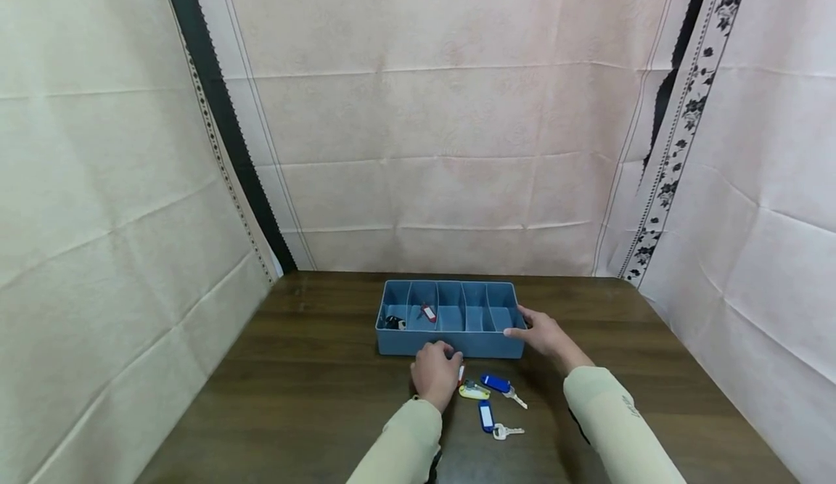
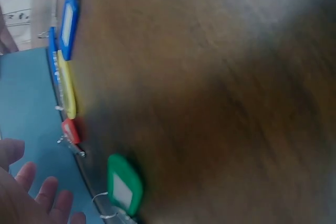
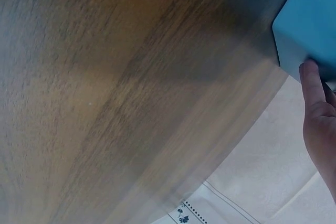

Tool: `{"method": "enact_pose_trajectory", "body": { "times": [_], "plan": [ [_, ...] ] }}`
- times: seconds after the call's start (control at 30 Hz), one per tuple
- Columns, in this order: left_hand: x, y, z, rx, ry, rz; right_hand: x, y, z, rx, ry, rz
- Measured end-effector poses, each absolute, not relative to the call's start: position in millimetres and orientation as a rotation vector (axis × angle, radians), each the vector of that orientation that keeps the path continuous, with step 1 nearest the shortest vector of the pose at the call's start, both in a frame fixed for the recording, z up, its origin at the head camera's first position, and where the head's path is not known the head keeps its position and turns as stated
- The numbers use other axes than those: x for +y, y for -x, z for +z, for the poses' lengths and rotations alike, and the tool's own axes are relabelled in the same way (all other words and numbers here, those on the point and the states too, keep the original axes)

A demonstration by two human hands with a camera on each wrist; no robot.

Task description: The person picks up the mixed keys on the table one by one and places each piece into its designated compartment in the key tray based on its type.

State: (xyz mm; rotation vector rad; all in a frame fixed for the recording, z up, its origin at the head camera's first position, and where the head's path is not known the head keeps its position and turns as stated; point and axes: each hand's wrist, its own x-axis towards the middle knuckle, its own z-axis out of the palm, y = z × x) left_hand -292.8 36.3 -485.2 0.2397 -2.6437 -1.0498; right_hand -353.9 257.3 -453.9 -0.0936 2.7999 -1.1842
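A blue divided box [image 1: 451, 345] stands on the table, with a black-headed key [image 1: 395, 322] in its leftmost compartment and a red key tag [image 1: 428, 313] in the one beside it. My right hand [image 1: 545, 335] grips the box's right end, thumb on the front wall. Just in front of the box, my left hand [image 1: 435, 375] hovers low with loosely bent, parted fingers and nothing visible between them. Near it lie a green key tag [image 2: 125, 184], a small red tag [image 2: 71, 131], a yellow tag [image 1: 474, 392] and two blue tags, one upper [image 1: 495, 382] and one lower [image 1: 486, 416].
A silver key [image 1: 508, 432] is attached to the lower blue tag, on the brown wooden table [image 1: 313, 397]. Pale cloth [image 1: 457, 143] hangs behind the table's far edge and along both sides.
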Motion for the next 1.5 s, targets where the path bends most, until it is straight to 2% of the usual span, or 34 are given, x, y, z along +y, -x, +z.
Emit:
{"method": "enact_pose_trajectory", "body": {
  "times": [0.53,1.5],
  "plan": [
    [49,298,-503,-2.658,-0.288,-0.755,252,356,-453,2.816,0.122,-1.167],
    [65,313,-512,-2.701,-0.405,-0.563,257,357,-460,2.833,0.107,-1.178]
  ]
}}
